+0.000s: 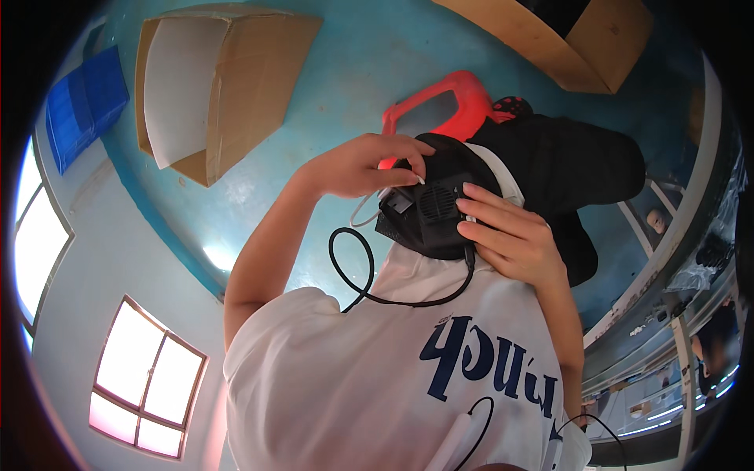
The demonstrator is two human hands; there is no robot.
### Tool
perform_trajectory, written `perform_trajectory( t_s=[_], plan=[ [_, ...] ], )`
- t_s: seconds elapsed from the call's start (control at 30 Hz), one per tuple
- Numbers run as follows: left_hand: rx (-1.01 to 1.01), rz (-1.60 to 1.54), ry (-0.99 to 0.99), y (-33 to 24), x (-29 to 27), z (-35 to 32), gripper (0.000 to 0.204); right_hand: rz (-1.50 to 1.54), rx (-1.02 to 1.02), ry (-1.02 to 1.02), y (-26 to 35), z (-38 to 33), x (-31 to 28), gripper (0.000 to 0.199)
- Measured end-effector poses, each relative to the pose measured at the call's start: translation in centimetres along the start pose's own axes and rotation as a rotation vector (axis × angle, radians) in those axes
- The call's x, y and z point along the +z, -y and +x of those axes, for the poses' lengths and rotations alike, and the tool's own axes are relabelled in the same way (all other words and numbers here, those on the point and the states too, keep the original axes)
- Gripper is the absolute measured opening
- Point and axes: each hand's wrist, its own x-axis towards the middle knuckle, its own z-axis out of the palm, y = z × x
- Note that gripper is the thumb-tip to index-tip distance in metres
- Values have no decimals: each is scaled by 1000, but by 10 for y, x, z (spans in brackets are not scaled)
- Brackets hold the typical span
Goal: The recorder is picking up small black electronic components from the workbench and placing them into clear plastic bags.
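Observation:
A black box-shaped device (pixel 437 202) with a round vent grille lies at my waist, above my dark trousers. My right hand (pixel 514 235) holds its right side, fingers laid over the edge. At the device's upper left, my left hand (pixel 377 166) pinches a small white piece (pixel 422 180) between thumb and fingertips. A thin white cable (pixel 361 213) loops out beneath that hand; whether it joins the pinched piece is hidden. From the device's lower edge a thick black cable (pixel 408 304) runs across my white T-shirt (pixel 338 377) and curls into a loop on the left.
A red plastic stool (pixel 463 98) stands ahead on the blue-green floor. An open cardboard box (pixel 255 86) is at the far left, another cardboard box (pixel 593 55) at the far right. A blue box (pixel 86 106) sits by the wall. Metal-framed shelving (pixel 667 235) lines the right.

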Motion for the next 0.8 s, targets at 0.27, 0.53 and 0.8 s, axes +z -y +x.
perform_trajectory(
  t_s=[0.27,0.53,0.8],
  plan=[
    [21,-133,75,5,-11,-3,10,-2,-29,-58,-1,-3,5,35],
    [-121,-389,117,7,-15,-4,19,-14,-60,-88,-5,-4,8,35],
    [0,144,-77,29,-3,3,32,-67,5,-56,-2,-10,-1,46]
  ],
)
